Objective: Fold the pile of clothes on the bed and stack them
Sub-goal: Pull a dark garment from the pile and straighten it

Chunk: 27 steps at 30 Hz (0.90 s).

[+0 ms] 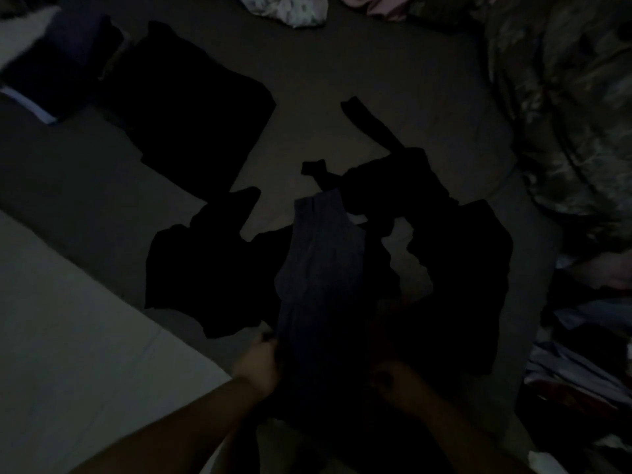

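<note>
The room is very dark. A grey-blue garment lies lengthwise on the bed in front of me, on top of several black clothes spread around it. My left hand grips the garment's near left edge. My right hand rests at its near right side, fingers curled; the dark hides whether they hold cloth. A folded black piece lies at the far left, beside a dark folded stack.
A camouflage-patterned blanket or garment covers the right side. Mixed light and dark clothes are heaped at the lower right. Pale patterned and pink fabrics lie at the far edge. A light sheet fills the lower left.
</note>
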Each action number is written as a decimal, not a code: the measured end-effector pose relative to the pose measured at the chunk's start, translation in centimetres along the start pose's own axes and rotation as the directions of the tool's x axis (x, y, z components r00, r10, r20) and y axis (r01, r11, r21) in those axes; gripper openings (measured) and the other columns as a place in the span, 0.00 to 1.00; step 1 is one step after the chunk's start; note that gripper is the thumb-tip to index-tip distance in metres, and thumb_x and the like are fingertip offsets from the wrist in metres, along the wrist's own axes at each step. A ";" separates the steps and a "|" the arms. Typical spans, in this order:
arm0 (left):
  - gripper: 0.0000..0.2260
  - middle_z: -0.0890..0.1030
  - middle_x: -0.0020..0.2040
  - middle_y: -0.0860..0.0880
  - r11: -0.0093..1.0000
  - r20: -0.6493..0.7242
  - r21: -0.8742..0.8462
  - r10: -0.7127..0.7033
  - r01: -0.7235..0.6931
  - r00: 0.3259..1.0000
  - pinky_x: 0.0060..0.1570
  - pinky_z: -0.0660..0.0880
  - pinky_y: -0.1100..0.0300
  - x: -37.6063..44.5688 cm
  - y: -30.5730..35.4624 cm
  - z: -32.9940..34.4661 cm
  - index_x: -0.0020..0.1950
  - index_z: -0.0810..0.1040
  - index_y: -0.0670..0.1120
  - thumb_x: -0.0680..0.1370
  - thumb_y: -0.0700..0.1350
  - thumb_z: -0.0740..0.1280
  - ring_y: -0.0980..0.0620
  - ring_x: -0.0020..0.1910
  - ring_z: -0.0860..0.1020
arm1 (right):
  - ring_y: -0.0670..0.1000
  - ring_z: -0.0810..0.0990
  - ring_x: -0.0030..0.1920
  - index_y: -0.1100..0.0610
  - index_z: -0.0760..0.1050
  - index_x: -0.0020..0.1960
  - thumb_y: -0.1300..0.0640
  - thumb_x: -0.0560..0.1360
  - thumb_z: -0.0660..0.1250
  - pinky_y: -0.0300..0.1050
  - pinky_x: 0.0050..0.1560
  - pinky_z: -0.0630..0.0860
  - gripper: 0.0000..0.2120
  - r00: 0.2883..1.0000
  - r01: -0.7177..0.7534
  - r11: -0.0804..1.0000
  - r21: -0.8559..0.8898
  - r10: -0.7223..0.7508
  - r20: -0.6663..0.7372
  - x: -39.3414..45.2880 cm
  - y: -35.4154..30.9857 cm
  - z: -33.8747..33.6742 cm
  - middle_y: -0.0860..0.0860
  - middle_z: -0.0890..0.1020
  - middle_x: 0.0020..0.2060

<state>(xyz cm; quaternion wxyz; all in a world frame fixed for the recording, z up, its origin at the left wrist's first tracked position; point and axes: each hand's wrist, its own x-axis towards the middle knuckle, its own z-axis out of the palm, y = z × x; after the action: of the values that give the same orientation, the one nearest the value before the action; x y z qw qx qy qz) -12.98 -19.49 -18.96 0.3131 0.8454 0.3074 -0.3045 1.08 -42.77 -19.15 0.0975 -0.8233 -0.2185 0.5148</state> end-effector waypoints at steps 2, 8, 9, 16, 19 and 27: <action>0.13 0.71 0.60 0.45 0.995 -0.152 -0.047 0.080 -0.088 0.985 0.53 0.73 0.58 3.1 1.6 -3.4 0.61 0.75 0.45 0.79 0.46 0.61 0.46 0.56 0.76 | 0.55 0.78 0.57 0.65 0.77 0.57 0.59 0.77 0.65 0.42 0.59 0.72 0.12 0.991 0.000 0.997 0.079 0.010 -0.134 3.1 -1.7 -3.6 0.59 0.81 0.55; 0.13 0.78 0.58 0.41 0.964 -0.318 -0.230 0.058 -0.136 0.946 0.50 0.70 0.60 15.9 6.7 -13.6 0.59 0.77 0.40 0.78 0.46 0.64 0.44 0.56 0.77 | 0.53 0.78 0.50 0.66 0.78 0.55 0.58 0.77 0.65 0.36 0.46 0.68 0.12 0.851 0.173 0.954 0.246 -0.019 -0.524 13.5 -11.1 -13.5 0.58 0.81 0.50; 0.14 0.79 0.58 0.41 0.958 -0.245 -0.262 0.046 -0.112 0.968 0.51 0.70 0.60 17.4 7.0 -13.9 0.59 0.77 0.39 0.79 0.46 0.64 0.44 0.57 0.76 | 0.54 0.78 0.54 0.66 0.77 0.58 0.59 0.77 0.65 0.34 0.48 0.67 0.13 0.842 0.190 0.947 0.257 -0.023 -0.538 15.2 -12.7 -14.5 0.58 0.80 0.54; 0.23 0.75 0.65 0.44 0.841 -0.073 -0.541 -0.051 0.003 0.996 0.56 0.69 0.61 22.0 6.6 -9.6 0.67 0.69 0.43 0.76 0.50 0.68 0.45 0.62 0.74 | 0.57 0.73 0.63 0.59 0.63 0.71 0.51 0.73 0.70 0.44 0.60 0.71 0.31 0.887 0.112 0.871 0.478 0.129 -0.444 25.9 -16.6 -16.5 0.57 0.72 0.65; 0.21 0.76 0.63 0.45 0.810 -0.124 -0.586 -0.073 -0.014 0.990 0.58 0.70 0.58 22.6 6.3 -8.7 0.66 0.70 0.45 0.76 0.51 0.67 0.46 0.61 0.75 | 0.57 0.75 0.61 0.57 0.66 0.69 0.46 0.71 0.71 0.52 0.62 0.73 0.31 0.884 0.008 0.902 0.432 0.196 -0.425 28.3 -16.0 -16.0 0.55 0.75 0.63; 0.26 0.80 0.53 0.48 0.495 -0.242 -0.828 0.107 -0.263 0.964 0.50 0.78 0.62 24.5 6.9 -14.3 0.58 0.73 0.45 0.62 0.47 0.74 0.59 0.48 0.80 | 0.51 0.78 0.54 0.63 0.77 0.56 0.61 0.72 0.70 0.36 0.52 0.75 0.13 0.884 0.288 0.782 0.552 0.003 -0.467 25.0 -16.5 -19.0 0.57 0.78 0.56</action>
<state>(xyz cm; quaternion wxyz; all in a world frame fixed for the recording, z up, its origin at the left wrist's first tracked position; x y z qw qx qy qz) 11.89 -5.42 -25.09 0.6928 0.6314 0.3482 -0.0107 23.09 -15.43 -24.34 0.4430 -0.8231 -0.0771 0.3469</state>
